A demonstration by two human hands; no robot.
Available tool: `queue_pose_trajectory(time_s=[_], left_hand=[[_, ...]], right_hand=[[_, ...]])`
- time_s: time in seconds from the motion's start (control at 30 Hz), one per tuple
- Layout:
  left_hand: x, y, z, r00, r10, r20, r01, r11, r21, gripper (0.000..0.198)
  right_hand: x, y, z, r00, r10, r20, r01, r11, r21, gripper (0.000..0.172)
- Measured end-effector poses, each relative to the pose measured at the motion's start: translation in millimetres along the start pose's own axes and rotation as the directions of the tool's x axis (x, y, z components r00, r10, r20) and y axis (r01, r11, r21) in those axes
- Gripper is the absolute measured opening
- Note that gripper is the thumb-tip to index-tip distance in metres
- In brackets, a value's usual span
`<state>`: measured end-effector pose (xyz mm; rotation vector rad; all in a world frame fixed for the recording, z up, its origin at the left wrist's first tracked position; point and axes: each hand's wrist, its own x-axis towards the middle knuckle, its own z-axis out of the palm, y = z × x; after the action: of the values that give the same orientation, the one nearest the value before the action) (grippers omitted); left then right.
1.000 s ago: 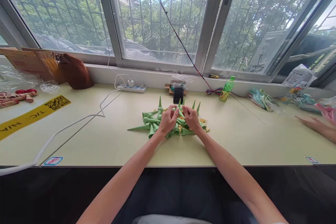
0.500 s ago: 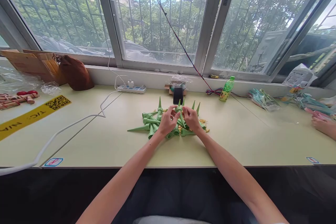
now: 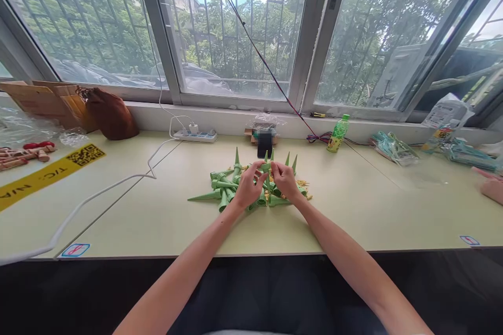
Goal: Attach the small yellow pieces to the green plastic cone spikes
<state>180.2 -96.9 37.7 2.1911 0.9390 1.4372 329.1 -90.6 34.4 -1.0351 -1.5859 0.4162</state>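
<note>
My left hand (image 3: 248,186) is closed, with thumb and fingers around a green plastic watering spike (image 3: 266,168) held upright above the pile. My right hand (image 3: 285,180) pinches at the spike's right side. Its fingertips hide what they grip, though a bit of yellow shows between the hands. Under and around both hands lies a heap of similar green spikes (image 3: 223,184), some with open hollow ends towards me, several with points up. Small yellow plastic pieces (image 3: 303,186) lie among them on the right.
Behind the heap a phone (image 3: 264,145) leans on a small box. A green bottle (image 3: 338,134) and bagged items (image 3: 394,147) stand to the right. On the left are a power strip (image 3: 195,136), a white cable (image 3: 113,182) and a brown bag (image 3: 110,114). Another person's hand (image 3: 492,188) shows at far right.
The view has shifted slightly. Both my hands stay over the heap at the same spike, which now tilts a little differently. The other person's hand has moved towards the right edge.
</note>
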Motion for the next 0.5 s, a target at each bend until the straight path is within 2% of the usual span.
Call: queue_pose_trajectory(time_s=[0.27,0.5], left_hand=[[-3,2,-4.0,1.000,0.022,-0.005,-0.022,0.999,0.038,0.029],[6,13,-12.6,0.998,0.025,0.063,-0.029,0.997,0.067,0.027]], right_hand=[[-1,-1,3,1.000,-0.003,-0.003,0.004,1.000,0.017,0.049],[-5,0,8,0.998,0.047,-0.044,-0.043,0.996,0.084,0.047]])
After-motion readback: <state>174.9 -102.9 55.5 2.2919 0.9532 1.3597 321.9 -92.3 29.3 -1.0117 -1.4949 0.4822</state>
